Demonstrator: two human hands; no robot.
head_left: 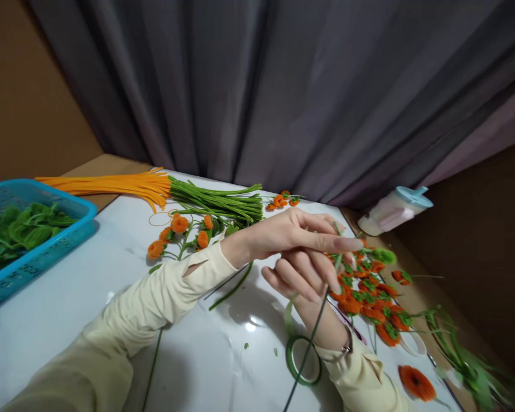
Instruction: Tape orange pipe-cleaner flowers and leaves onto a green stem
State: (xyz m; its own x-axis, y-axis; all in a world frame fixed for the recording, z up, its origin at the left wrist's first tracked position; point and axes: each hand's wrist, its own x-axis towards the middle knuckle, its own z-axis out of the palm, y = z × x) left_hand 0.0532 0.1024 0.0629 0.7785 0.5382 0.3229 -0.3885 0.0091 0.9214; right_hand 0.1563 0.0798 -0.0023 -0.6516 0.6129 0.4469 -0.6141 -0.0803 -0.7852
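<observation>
My left hand (300, 232) reaches across above my right hand (306, 272), its fingers pointing right near a fuzzy green piece (383, 256). The curled fingers of my right hand hold a thin dark green stem (311, 337) that slants down to the bottom edge. A strip of green tape hangs below the hands toward a tape roll (304, 360) on the white table (214, 349). What the left fingertips pinch is partly hidden. Many orange flowers with green backs (369, 297) lie just right of the hands.
A blue basket (68, 240) of green leaves stands at left. Orange strips (111, 186) and green stems (218, 200) lie at the back, with orange flower sprigs (179, 224) before them. A lidded cup (390, 212) and loose green strands (459, 355) are at right.
</observation>
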